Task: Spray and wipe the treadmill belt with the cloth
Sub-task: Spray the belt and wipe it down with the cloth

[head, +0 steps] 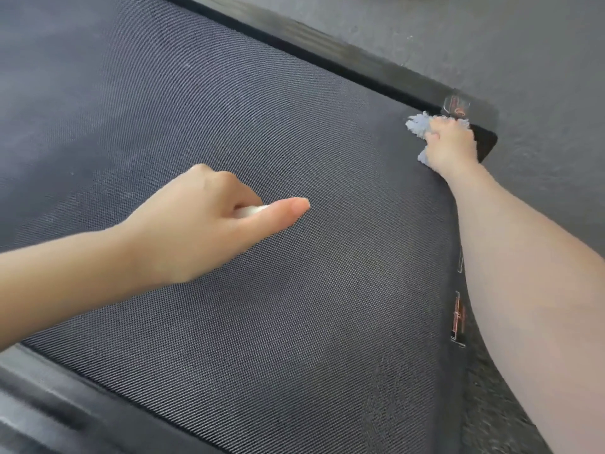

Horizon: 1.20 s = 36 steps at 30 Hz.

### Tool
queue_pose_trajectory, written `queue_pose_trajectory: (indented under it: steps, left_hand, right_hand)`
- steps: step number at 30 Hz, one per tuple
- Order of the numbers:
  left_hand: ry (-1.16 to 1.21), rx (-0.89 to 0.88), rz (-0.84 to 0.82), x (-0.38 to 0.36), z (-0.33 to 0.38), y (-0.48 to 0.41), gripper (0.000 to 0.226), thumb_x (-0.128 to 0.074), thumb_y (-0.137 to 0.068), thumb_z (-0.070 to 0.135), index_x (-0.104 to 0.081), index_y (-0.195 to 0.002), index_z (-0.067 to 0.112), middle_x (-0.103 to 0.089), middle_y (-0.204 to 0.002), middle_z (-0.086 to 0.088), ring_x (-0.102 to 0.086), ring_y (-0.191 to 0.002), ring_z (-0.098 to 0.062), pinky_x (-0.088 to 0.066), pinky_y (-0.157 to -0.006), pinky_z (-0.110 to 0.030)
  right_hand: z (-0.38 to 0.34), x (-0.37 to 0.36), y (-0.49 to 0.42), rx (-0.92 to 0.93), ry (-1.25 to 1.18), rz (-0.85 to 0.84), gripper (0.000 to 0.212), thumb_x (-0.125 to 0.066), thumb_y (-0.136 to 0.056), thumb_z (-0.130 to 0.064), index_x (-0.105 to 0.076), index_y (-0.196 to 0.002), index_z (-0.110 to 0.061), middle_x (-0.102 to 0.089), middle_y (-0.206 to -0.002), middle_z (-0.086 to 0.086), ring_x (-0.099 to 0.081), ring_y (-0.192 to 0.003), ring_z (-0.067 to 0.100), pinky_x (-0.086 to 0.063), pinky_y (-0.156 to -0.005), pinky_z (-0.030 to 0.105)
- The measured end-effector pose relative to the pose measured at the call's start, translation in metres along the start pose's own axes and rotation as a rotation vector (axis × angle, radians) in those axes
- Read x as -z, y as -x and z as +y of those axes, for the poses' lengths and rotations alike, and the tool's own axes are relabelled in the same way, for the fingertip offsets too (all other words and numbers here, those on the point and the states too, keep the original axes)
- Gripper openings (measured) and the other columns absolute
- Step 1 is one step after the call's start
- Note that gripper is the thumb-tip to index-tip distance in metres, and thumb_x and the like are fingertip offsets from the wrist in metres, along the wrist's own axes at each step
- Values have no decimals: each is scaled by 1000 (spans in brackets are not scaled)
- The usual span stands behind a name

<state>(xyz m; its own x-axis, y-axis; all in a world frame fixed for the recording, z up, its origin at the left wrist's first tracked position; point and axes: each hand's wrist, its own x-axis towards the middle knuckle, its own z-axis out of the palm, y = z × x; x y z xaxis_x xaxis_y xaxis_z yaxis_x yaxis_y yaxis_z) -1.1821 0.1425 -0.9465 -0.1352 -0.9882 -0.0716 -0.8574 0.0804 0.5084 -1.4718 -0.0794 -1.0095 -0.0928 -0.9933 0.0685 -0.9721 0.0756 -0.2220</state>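
Wiping the belt (229,109) corner.
Right hand (450,144) squeezes the blue cloth (417,124) at 2 o'clock; left hand (203,217) curls round a white thing (250,211). Most wiping seems left to do.

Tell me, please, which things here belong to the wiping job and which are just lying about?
Job: treadmill belt; blue cloth in the right hand; white object gripped by the left hand, possibly the sprayer.
Not involved: side rail; floor; edge labels.
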Motion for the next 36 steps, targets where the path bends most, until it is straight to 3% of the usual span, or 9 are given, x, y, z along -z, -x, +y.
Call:
queue_pose_trajectory:
  steps: [3,8,11,16,24,28,32,36]
  left_hand:
    - [15,-7,-7,3,-1,3,96,-28,-67,87,-51,-61,-6,-57,-53,-18,-58,-54,-34,-53,-59,-47]
    - [21,-35,25,9,2,11,95,-28,-66,87,-49,-59,-5,-54,-51,-16,-55,-52,-32,-52,-58,-49]
    - [25,-44,40,15,4,18,94,-28,-66,87,-47,-59,-5,-54,-51,-18,-55,-52,-33,-51,-59,-49]
    - [23,-39,70,26,1,31,94,-27,-66,87,-46,-60,-4,-55,-54,-20,-57,-54,-35,-52,-60,-49]
    - [-16,-94,125,40,1,54,91,-26,-70,83,-49,-58,-4,-55,-54,-20,-53,-53,-33,-49,-59,-48]
    - [-37,-119,157,46,3,64,91,-25,-69,83,-52,-57,-4,-56,-51,-18,-52,-52,-31,-49,-57,-47]
    - [-44,-131,182,53,-1,73,92,-23,-69,83,-52,-58,-3,-55,-51,-18,-50,-52,-30,-48,-57,-45]
    - [-39,-138,207,59,-7,80,94,-21,-69,85,-51,-57,-3,-56,-52,-19,-53,-55,-33,-49,-61,-46]
  right_hand:
    - [-20,0,17,130,48,-38,44,-50,-91,-5,-41,-134,0,-41,-139,21,-37,-125,38,-30,-100,37]
    - [-38,-4,38,217,-31,-118,45,-33,-100,-16,-31,-145,-18,-25,-153,9,-31,-133,37,-30,-103,40]
    - [-52,-5,56,287,-57,-126,45,-32,-100,-15,-31,-145,-19,-23,-154,8,-31,-134,37,-29,-105,40]
    - [-76,-4,99,446,-63,-153,46,-30,-101,-9,-27,-146,-16,-19,-156,6,-16,-143,29,-15,-113,40]
    - [-107,-12,177,663,-167,-186,43,-36,-100,-12,-37,-142,-13,-22,-155,5,-10,-144,21,-6,-115,33]
    - [-124,-19,226,750,-309,-200,42,-39,-100,-15,-39,-142,-18,-28,-153,-1,-6,-138,4,-7,-118,33]
    - [-132,-31,268,907,-306,-213,43,-45,-96,-11,-43,-139,-12,-38,-148,4,-20,-143,20,-11,-118,42]
    - [-135,-33,303,1021,-317,-250,41,-41,-97,-15,-44,-138,-13,-40,-147,1,-20,-143,16,-12,-119,39]
